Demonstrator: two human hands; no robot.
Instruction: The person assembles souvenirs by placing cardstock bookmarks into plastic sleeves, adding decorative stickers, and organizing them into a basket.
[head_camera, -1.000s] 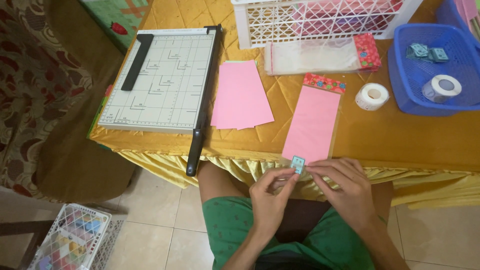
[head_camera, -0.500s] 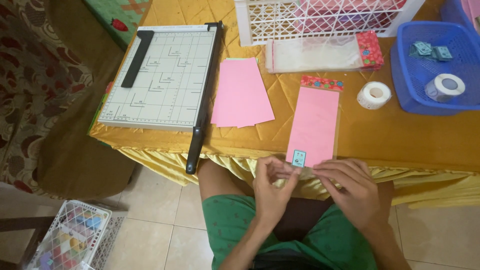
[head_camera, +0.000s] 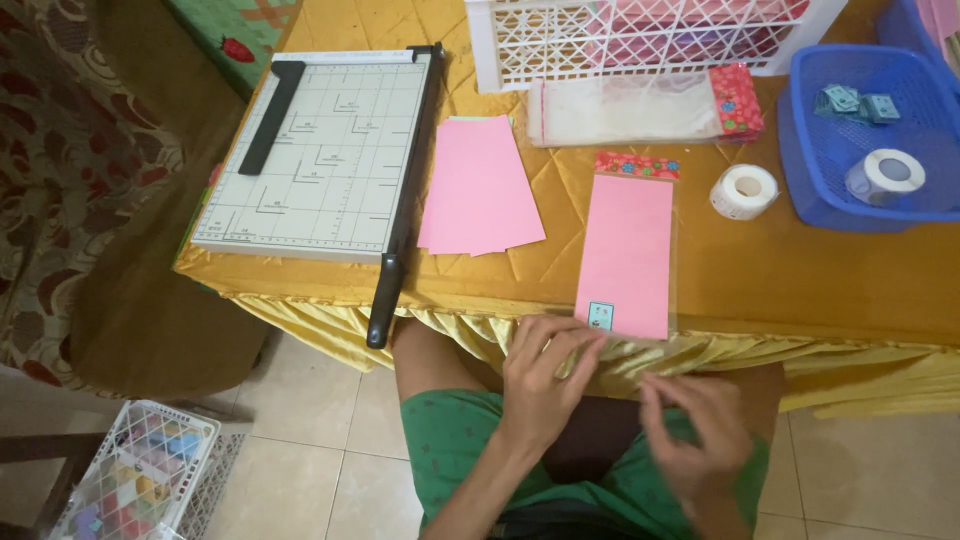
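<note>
Head view: the pink sleeve (head_camera: 625, 255) is touched at its near end by the open, empty left grip (head_camera: 545, 375), the blurred right grip (head_camera: 700, 440) held loosely open below, so the small sticker (head_camera: 600, 316) could be smudged askew.

A bench (head_camera: 800, 280) draped in quilted golden-yellow cloth lies just beyond the hands (head_camera: 620, 400). Nearest them, at its front edge, lies a long pink paper packet in a clear sleeve (head_camera: 627, 255) bearing a small sticker. Farther left lie a loose stack of pink paper sheets (head_camera: 480, 185) and a grey paper cutter with a black arm (head_camera: 320, 160). Beyond and right sit a white tape roll (head_camera: 744, 191), a blue plastic basket (head_camera: 860, 205), a white lattice basket (head_camera: 640, 40) and a clear sleeve with a red patterned end (head_camera: 640, 105).
</note>
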